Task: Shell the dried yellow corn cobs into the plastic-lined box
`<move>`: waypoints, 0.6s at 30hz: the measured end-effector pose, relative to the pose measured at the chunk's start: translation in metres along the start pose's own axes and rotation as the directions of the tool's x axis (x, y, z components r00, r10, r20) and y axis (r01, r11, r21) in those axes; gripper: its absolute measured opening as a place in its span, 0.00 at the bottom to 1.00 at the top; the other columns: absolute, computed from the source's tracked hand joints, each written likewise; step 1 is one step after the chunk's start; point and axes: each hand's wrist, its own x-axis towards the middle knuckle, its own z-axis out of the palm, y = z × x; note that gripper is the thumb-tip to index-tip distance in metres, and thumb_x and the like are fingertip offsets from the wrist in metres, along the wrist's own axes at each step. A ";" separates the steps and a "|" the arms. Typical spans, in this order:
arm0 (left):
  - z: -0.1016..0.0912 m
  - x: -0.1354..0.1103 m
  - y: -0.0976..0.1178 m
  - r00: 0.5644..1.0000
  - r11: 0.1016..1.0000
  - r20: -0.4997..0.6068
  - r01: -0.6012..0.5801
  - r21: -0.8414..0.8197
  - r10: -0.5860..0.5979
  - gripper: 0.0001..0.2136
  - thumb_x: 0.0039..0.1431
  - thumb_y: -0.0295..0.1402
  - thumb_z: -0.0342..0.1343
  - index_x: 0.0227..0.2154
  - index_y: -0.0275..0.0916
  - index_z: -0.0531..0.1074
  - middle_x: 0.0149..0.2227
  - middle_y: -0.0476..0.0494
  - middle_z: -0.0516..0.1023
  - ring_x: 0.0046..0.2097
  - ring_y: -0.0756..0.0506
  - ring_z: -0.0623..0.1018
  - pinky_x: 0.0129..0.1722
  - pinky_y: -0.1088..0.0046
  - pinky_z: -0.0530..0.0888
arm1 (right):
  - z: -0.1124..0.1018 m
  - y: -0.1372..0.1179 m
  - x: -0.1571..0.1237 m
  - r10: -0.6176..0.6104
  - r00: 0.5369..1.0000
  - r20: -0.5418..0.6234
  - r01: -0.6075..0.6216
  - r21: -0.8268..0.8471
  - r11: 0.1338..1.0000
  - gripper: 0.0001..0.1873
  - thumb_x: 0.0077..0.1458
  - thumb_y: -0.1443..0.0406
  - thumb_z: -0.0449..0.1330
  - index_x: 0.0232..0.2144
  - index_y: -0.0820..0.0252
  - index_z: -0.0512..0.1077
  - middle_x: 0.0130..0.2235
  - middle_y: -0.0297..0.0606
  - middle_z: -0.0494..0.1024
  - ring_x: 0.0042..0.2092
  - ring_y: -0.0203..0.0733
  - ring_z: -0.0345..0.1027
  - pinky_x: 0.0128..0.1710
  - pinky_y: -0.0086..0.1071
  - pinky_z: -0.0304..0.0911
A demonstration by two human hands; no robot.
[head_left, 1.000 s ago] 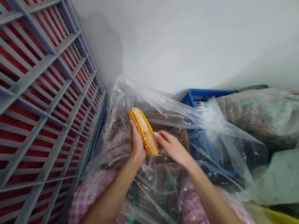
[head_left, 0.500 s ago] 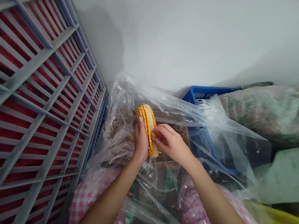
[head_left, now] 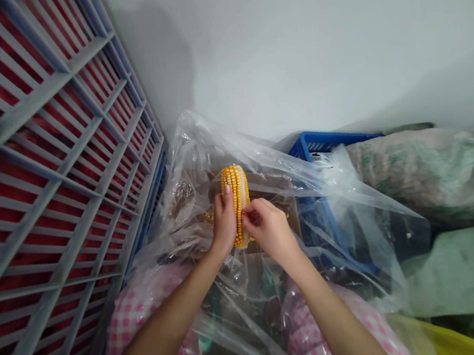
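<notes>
An ear of corn (head_left: 235, 201) stands nearly upright in front of me, yellow kernels on its left and a pale bare strip of cob down its right side. My left hand (head_left: 224, 221) is wrapped round its left side, thumb laid along the kernels. Against the bare strip, my right hand (head_left: 268, 224) has its thumb and fingers curled together at the cob's lower right; whether loose kernels are between them is hidden. Below lies a clear plastic sheet or bag (head_left: 192, 166), with some loose yellow kernels (head_left: 208, 218) on it.
A tall grey-blue slatted crate (head_left: 58, 178) with red material behind it rises on the left. A blue crate (head_left: 323, 140) stands right of the plastic, beside stuffed sacks (head_left: 420, 176). Behind is a white wall (head_left: 290, 48). My knees in pink checked cloth (head_left: 130, 331) flank the plastic.
My right hand's fingers have curled in more tightly against the cob. The ear has turned slightly in my left hand, and the view has shifted a little.
</notes>
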 end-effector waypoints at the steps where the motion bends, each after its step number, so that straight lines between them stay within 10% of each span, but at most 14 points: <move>1: 0.000 -0.001 0.001 0.999 0.998 -0.013 -0.047 0.032 0.047 0.15 0.53 0.47 0.48 0.29 0.39 0.67 0.28 0.49 0.68 0.34 0.49 0.69 0.40 0.73 0.66 | 0.001 0.000 0.000 0.008 1.000 -0.021 -0.008 0.010 1.000 0.05 0.48 0.70 0.52 0.25 0.59 0.67 0.27 0.33 0.67 0.28 0.33 0.63 0.30 0.26 0.59; 13: -0.002 -0.003 0.006 0.962 0.934 -0.018 -0.261 0.246 0.273 0.12 0.56 0.45 0.45 0.29 0.40 0.62 0.29 0.49 0.67 0.31 0.49 0.67 0.32 0.75 0.64 | 0.002 0.005 0.001 0.129 0.991 -0.045 -0.117 0.204 0.972 0.05 0.48 0.66 0.55 0.25 0.61 0.71 0.28 0.36 0.72 0.29 0.35 0.67 0.31 0.27 0.62; 18: -0.004 -0.004 0.010 0.922 0.890 0.002 -0.374 0.261 0.387 0.11 0.55 0.42 0.47 0.34 0.40 0.64 0.35 0.46 0.68 0.38 0.48 0.69 0.39 0.74 0.65 | 0.011 0.006 0.001 0.383 0.922 0.054 -0.341 0.582 0.738 0.09 0.42 0.61 0.60 0.24 0.62 0.71 0.26 0.36 0.75 0.27 0.36 0.68 0.31 0.31 0.64</move>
